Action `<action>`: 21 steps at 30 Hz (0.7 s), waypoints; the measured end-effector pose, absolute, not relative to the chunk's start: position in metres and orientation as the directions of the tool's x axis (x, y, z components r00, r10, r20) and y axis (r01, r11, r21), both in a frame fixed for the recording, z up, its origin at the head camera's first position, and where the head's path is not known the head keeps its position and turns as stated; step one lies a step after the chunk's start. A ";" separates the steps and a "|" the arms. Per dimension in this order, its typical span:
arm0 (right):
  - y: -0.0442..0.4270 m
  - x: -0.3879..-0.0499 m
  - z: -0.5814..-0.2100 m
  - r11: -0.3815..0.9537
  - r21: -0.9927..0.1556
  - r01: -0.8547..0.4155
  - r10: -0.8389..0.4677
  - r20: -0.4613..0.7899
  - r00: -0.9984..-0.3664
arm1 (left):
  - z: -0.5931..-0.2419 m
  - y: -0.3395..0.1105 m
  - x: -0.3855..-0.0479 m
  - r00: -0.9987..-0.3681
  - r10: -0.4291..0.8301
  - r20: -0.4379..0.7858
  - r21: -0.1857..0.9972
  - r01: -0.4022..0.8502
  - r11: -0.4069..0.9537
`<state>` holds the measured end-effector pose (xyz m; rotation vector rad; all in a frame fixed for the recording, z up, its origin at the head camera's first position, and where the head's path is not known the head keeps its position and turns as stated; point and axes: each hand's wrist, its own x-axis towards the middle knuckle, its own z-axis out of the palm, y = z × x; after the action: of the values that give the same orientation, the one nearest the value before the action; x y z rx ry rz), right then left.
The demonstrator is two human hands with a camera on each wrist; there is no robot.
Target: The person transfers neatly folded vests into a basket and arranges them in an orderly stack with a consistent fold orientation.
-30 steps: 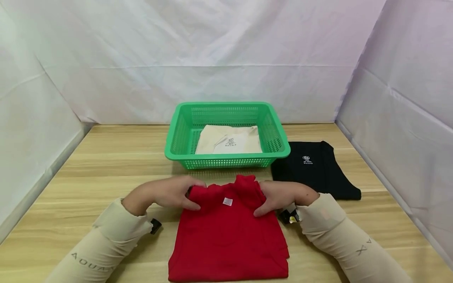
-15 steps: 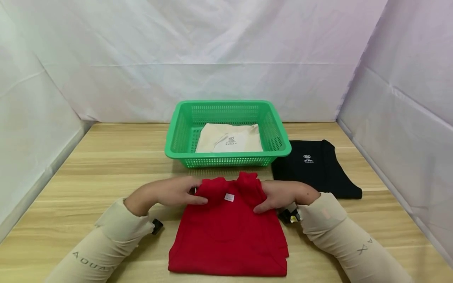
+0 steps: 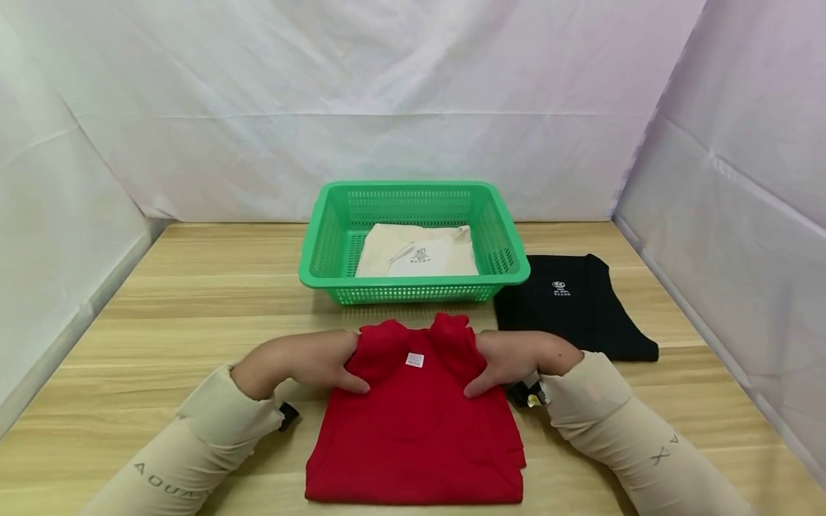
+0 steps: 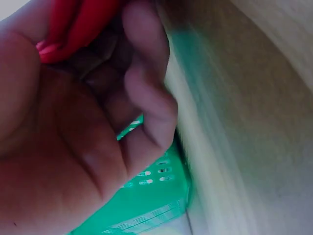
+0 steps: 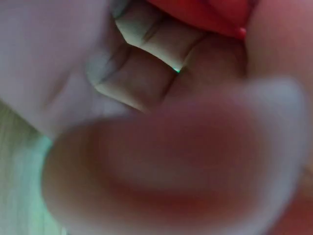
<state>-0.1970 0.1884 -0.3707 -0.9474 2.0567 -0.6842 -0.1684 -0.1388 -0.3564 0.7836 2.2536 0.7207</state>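
A folded red garment point(image 3: 413, 430) with a small white label near its neckline lies at the front middle of the table. My left hand point(image 3: 316, 360) grips its upper left edge, thumb on top and fingers beneath. At the upper right edge my right hand point(image 3: 513, 358) pinches the cloth in the same manner. In the left wrist view red cloth point(image 4: 85, 29) is held between the thumb side and curled fingers of the left hand point(image 4: 98, 112). The right wrist view has curled fingers of the right hand point(image 5: 161, 98) with red cloth point(image 5: 210, 14) above them.
Behind the red garment stands a green basket point(image 3: 413, 292) holding a folded cream garment point(image 3: 387, 251). A folded black garment point(image 3: 574, 308) lies to the right of the basket. White sheets point(image 3: 413, 143) enclose the back and sides of the wooden table point(image 3: 193, 287).
The left hand first moved inward with the left shoulder of the red cloth, then back slightly outward and down. The right hand has barely moved. The garment's bottom edge sits slightly higher in view.
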 end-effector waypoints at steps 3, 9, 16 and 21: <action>0.189 -0.196 -0.368 0.581 -0.709 -0.401 -0.802 -0.415 -0.429 | -0.357 -0.138 -0.168 -0.583 0.715 -0.386 0.704 0.315 0.636; 0.190 -0.193 -0.358 0.577 -0.736 -0.354 -0.799 -0.418 -0.433 | -0.349 -0.135 -0.164 -0.585 0.719 -0.376 0.690 0.341 0.639; 0.189 -0.191 -0.351 0.568 -0.721 -0.397 -0.802 -0.378 -0.462 | -0.346 -0.136 -0.159 -0.646 0.681 -0.346 0.628 0.380 0.679; 0.187 -0.192 -0.342 0.516 -0.701 -0.493 -0.836 -0.285 -0.469 | -0.339 -0.142 -0.160 -0.691 0.667 -0.280 0.633 0.390 0.669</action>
<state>-0.1923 0.1873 -0.3424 -1.0782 2.1420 -0.7222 -0.1599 -0.1419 -0.3391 0.8181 2.3859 0.7438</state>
